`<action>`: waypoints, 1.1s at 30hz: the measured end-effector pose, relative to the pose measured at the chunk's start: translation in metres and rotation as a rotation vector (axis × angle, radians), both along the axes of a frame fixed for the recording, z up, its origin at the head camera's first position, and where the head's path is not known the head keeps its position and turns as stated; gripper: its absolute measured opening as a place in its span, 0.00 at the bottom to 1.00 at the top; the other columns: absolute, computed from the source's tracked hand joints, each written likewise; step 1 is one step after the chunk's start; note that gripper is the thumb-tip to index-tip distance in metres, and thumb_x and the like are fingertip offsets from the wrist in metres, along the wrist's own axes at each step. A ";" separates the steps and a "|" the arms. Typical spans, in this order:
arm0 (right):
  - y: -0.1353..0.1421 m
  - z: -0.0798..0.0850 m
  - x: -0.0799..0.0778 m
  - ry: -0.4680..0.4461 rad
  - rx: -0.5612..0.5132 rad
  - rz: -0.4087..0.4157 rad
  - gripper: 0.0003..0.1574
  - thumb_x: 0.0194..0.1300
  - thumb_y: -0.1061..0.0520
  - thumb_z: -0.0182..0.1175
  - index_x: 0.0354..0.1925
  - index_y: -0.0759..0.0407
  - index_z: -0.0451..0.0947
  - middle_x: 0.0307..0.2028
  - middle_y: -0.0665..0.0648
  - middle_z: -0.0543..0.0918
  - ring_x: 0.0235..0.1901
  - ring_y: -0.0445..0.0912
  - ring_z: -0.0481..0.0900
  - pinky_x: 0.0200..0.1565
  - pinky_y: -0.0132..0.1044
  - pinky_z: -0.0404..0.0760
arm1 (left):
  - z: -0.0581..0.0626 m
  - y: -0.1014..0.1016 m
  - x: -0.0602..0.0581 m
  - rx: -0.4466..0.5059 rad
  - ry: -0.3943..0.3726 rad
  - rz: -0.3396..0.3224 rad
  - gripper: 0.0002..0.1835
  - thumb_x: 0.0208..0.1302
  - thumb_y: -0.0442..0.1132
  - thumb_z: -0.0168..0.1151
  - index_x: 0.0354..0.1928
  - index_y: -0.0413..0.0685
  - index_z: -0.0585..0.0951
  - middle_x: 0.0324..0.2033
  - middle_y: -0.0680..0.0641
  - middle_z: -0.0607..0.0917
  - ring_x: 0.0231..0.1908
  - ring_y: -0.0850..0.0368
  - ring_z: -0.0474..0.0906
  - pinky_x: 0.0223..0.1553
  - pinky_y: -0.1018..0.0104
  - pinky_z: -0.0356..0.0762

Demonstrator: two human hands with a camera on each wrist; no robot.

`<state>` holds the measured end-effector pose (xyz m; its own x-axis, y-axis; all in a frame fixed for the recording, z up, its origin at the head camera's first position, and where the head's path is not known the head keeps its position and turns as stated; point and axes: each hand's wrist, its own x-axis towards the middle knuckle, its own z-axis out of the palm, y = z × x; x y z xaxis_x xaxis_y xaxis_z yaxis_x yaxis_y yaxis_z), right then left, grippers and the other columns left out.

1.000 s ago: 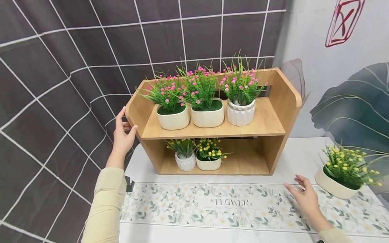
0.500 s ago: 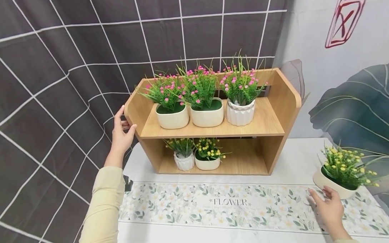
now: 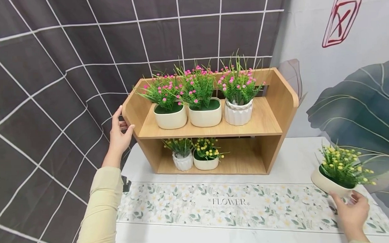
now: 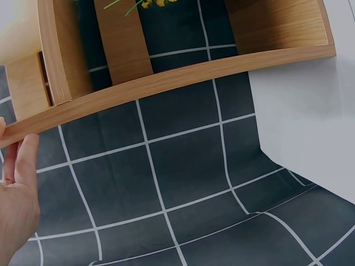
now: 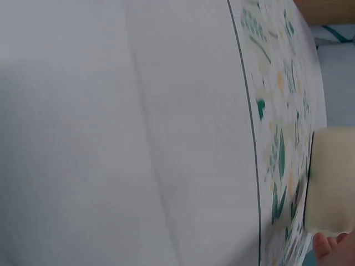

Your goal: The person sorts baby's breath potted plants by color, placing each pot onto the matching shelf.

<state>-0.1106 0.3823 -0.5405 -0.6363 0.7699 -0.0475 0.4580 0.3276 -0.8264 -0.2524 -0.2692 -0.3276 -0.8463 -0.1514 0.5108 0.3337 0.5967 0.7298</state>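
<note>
My left hand (image 3: 120, 138) holds the upper left side panel of a two-tier wooden shelf (image 3: 211, 131). In the left wrist view, fingers (image 4: 25, 160) lie on one face of the panel edge, with the thumb partly cut off on the other. My right hand (image 3: 353, 210) is at the front of a cream oval pot of yellow flowers (image 3: 333, 182) on the table's right side. Its thumb and fingers are spread at the pot's lower edge. In the right wrist view, the fingertips (image 5: 320, 244) are beside the cream pot (image 5: 333, 183); whether they press on it I cannot tell.
Three pink-flowered pots (image 3: 205, 114) stand on the upper tier. A ribbed white pot (image 3: 183, 162) and a cream pot of yellow flowers (image 3: 206, 164) occupy the lower tier's left half. A floral runner (image 3: 229, 209) crosses the white table. A dark gridded curtain (image 3: 159, 37) hangs behind.
My right hand has moved right across the runner to the cream pot of yellow flowers. The left hand stays on the shelf panel. The potted plants have kept their places.
</note>
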 end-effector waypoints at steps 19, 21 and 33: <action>0.034 -0.012 -0.022 -0.048 -0.176 0.083 0.62 0.61 0.46 0.58 0.74 0.60 0.26 0.73 0.68 0.34 0.73 0.61 0.36 0.70 0.56 0.47 | -0.002 0.001 -0.002 0.019 0.036 -0.009 0.38 0.61 0.23 0.54 0.72 0.52 0.55 0.40 0.28 0.74 0.44 0.36 0.75 0.52 0.45 0.70; 0.034 -0.014 -0.023 -0.033 -0.181 0.073 0.61 0.61 0.47 0.58 0.74 0.59 0.27 0.73 0.67 0.36 0.73 0.60 0.37 0.70 0.54 0.47 | -0.001 0.001 -0.002 0.019 0.030 -0.011 0.38 0.62 0.24 0.54 0.72 0.52 0.55 0.40 0.28 0.74 0.45 0.36 0.74 0.52 0.45 0.70; 0.039 -0.014 -0.022 -0.081 -0.138 0.066 0.61 0.60 0.44 0.59 0.74 0.64 0.33 0.71 0.73 0.45 0.70 0.65 0.48 0.68 0.57 0.52 | -0.001 -0.001 -0.002 0.007 0.003 -0.006 0.38 0.62 0.24 0.54 0.72 0.52 0.54 0.41 0.27 0.74 0.47 0.33 0.75 0.53 0.42 0.71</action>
